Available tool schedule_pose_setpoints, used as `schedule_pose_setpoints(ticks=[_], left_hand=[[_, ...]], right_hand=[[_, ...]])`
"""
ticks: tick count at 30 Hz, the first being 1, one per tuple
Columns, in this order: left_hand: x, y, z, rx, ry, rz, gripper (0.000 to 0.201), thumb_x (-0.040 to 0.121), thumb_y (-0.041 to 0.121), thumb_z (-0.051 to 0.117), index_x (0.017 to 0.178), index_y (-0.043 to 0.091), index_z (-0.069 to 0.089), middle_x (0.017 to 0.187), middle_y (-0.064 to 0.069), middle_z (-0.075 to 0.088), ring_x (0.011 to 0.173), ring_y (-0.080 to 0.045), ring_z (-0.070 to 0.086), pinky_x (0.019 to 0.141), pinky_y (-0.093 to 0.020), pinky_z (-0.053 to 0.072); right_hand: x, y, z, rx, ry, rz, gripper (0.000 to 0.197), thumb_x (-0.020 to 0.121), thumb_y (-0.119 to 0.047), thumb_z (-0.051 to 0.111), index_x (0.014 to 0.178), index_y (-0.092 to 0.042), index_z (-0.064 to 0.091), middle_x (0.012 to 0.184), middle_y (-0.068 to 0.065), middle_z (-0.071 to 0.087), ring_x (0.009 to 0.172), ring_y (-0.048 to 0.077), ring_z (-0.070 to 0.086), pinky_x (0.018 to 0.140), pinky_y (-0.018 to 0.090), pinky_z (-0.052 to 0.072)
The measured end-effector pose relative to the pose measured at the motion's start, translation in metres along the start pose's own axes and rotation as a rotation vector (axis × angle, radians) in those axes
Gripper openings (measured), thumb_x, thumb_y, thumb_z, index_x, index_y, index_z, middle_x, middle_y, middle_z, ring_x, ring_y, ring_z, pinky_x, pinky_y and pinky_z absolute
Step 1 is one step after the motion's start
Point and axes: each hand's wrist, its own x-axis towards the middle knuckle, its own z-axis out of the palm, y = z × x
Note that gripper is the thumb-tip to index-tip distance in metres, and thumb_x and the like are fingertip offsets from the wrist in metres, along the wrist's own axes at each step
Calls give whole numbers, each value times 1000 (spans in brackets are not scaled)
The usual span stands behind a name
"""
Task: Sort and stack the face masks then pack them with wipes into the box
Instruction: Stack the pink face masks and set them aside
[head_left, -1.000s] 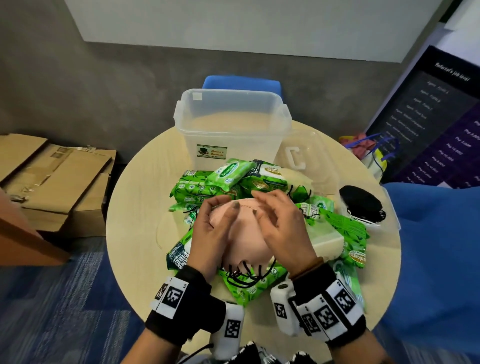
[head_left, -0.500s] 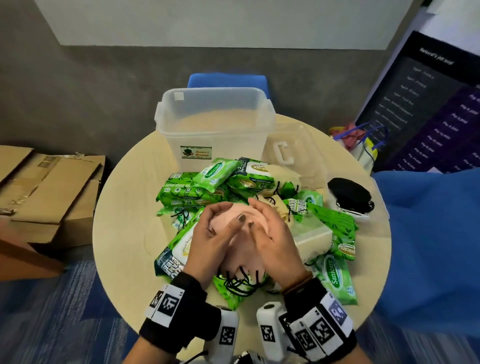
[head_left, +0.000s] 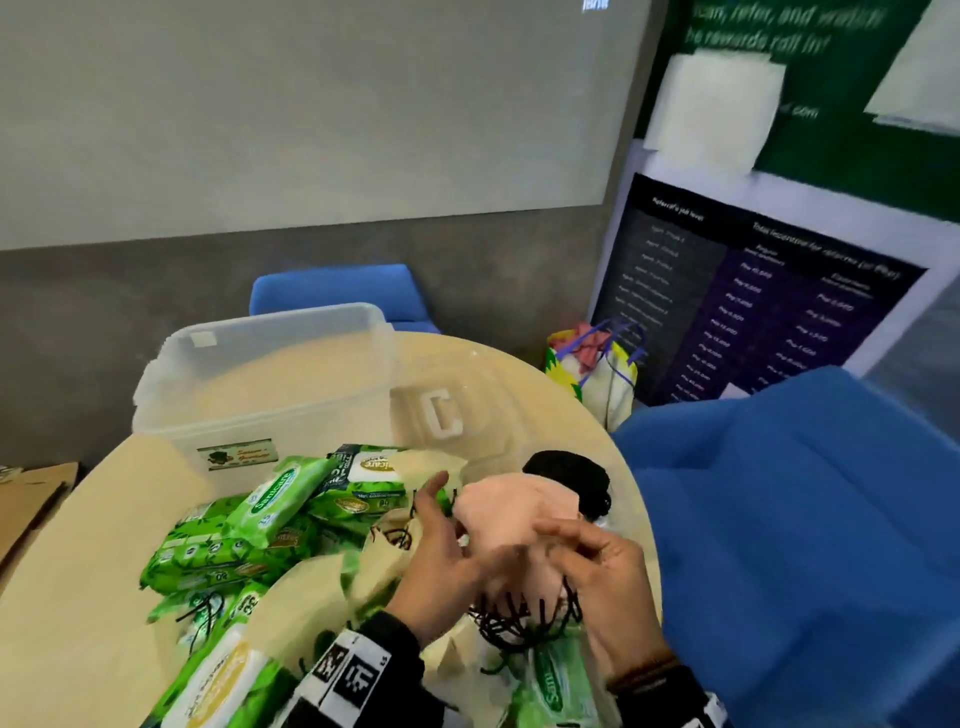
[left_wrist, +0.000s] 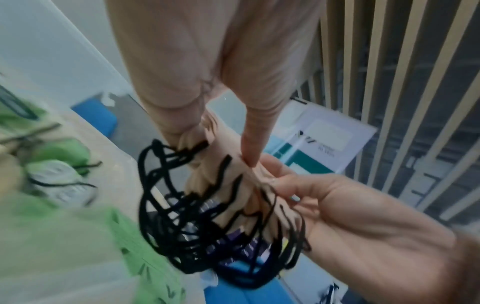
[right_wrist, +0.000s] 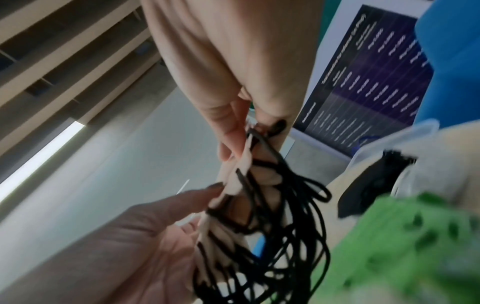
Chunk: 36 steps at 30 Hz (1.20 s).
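Both hands hold a stack of pink face masks (head_left: 514, 512) with a tangle of black ear loops (head_left: 519, 618) hanging from it, lifted above the table's right side. My left hand (head_left: 462, 535) holds the stack's left side between thumb and fingers. My right hand (head_left: 566, 545) pinches its right edge, as the left wrist view shows (left_wrist: 283, 189). Just beyond the stack lies a pile of black masks (head_left: 571, 470). Green wipes packs (head_left: 270, 501) are heaped mid-table. The clear plastic box (head_left: 270, 374) stands open at the back.
The box's clear lid (head_left: 467, 410) lies flat right of the box. Cream masks (head_left: 374, 561) lie among the wipes. A blue chair (head_left: 800, 519) stands close at the right, another blue chair (head_left: 337, 291) behind the box, and a filled bag (head_left: 592, 364) on the floor.
Both hands have lifted the pink stack off the wipes and carried it right, toward the black masks. The head view has swung up and to the right.
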Motion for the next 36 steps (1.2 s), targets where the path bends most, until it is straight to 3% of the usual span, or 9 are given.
schedule_pose_setpoints(ticks=[6, 9, 12, 15, 18, 23, 28, 30, 36], left_hand=[[75, 5, 70, 193, -38, -32, 41, 78, 12, 64, 93, 29, 30, 96, -15, 63, 76, -24, 60, 70, -39, 53], [120, 0, 93, 376, -72, 4, 22, 83, 1, 60, 81, 19, 47, 77, -3, 58, 70, -14, 55, 64, -20, 44], [158, -9, 108, 453, -63, -94, 29, 86, -9, 50, 80, 18, 59, 66, 0, 57, 48, -2, 53, 51, -16, 42], [190, -27, 115, 561, -23, -210, 33, 88, -6, 44, 79, 21, 60, 70, -6, 63, 64, -20, 61, 64, -28, 53], [204, -40, 121, 725, -51, -293, 23, 89, 2, 50, 98, 11, 69, 98, -15, 70, 95, -27, 65, 86, -29, 51], [212, -47, 127, 931, -65, -371, 29, 86, 13, 55, 109, 9, 72, 113, -13, 68, 110, -25, 61, 91, -21, 42], [221, -38, 136, 1219, 13, -364, 33, 89, 17, 51, 118, 7, 65, 129, -14, 41, 120, -31, 46, 106, -30, 36], [223, -34, 138, 1256, -17, -356, 34, 91, 16, 48, 120, 4, 62, 131, -15, 48, 122, -33, 47, 104, -33, 36], [213, -18, 118, 1052, -129, -448, 30, 90, 16, 52, 108, -3, 67, 114, -19, 68, 103, -32, 63, 77, -31, 46]], right_hand=[[75, 3, -67, -70, 105, 18, 46, 77, 23, 52, 72, -19, 72, 76, -22, 70, 76, -15, 62, 66, 0, 42], [117, 17, -85, -127, 123, 38, 47, 77, 22, 53, 69, -22, 70, 75, -17, 70, 86, 6, 65, 67, 0, 43], [157, 38, -91, -272, 123, 94, 29, 79, 15, 59, 86, -8, 76, 89, 4, 71, 97, 21, 65, 79, 13, 47], [184, 57, -87, -482, 40, 163, 33, 81, 7, 56, 108, -4, 71, 114, 9, 69, 114, 21, 60, 98, 20, 41], [196, 71, -84, -592, -49, 262, 41, 84, 5, 48, 122, -3, 63, 129, 10, 60, 123, 20, 53, 100, 16, 35], [201, 80, -77, -788, -131, 217, 29, 91, -17, 51, 113, -4, 65, 119, 13, 59, 109, 25, 57, 87, 25, 46], [205, 74, -73, -1155, -166, 44, 27, 93, -20, 48, 119, -22, 58, 138, 7, 24, 120, 28, 37, 94, 34, 42], [209, 71, -69, -1206, -213, -51, 29, 92, -17, 46, 118, -23, 57, 136, 6, 30, 121, 29, 34, 96, 37, 40], [212, 72, -56, -1191, -430, 48, 37, 83, -28, 59, 119, -24, 61, 123, 6, 41, 118, 28, 42, 99, 39, 41]])
